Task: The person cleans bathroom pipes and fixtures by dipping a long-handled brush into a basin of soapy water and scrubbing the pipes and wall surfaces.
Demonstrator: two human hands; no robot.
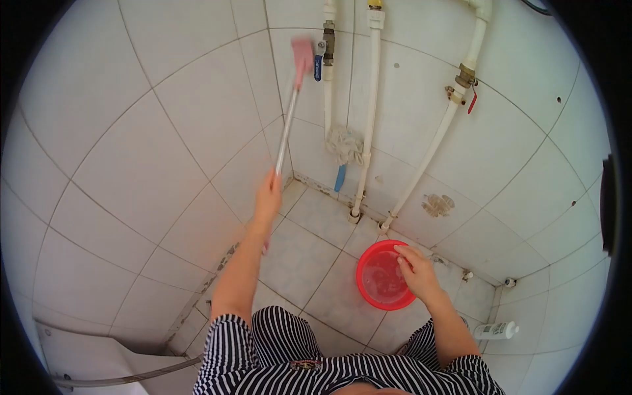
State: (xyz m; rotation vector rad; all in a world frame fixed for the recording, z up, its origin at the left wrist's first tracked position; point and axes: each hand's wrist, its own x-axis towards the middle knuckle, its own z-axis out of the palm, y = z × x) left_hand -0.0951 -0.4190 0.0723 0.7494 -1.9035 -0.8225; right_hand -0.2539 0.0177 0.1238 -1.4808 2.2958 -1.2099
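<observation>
Running low on the left: we see a grey hose (135, 379) curving in front of a white panel (99, 355), toward our striped sleeve (230, 345).
Left hand (267, 196): we reach forward, fingers closed around the handle of a brush, near the tiled left wall (158, 145).
Brush (286, 138): we have it slanting upward from our grip, its silver handle ending in a pink head. The head is blurred, beside the wall corner; we cannot tell whether it touches the tiles.
Left pipe (328, 105): we find its blue lever (318, 68) just right of the pink head.
Whitish bundle (343, 145): we see it between the left and middle pipes, with a blue stick (340, 178) below it.
Middle pipe (373, 85): we follow it down to the floor (296, 250).
Red basin (361, 275): we have it on the floor, with cloudy liquid inside.
Right hand (416, 271): we hold it at the basin's right rim, fingers loosely bent, the thumb apart from them. We cannot tell whether they touch the rim.
Right pipe (428, 157): we see it slope up to a red lever (473, 101).
White bottle (495, 330): we have it right of our right forearm, near the wall; whether it stands or lies, we cannot tell.
Black fitting (607, 207): we glimpse it at the far right edge.
</observation>
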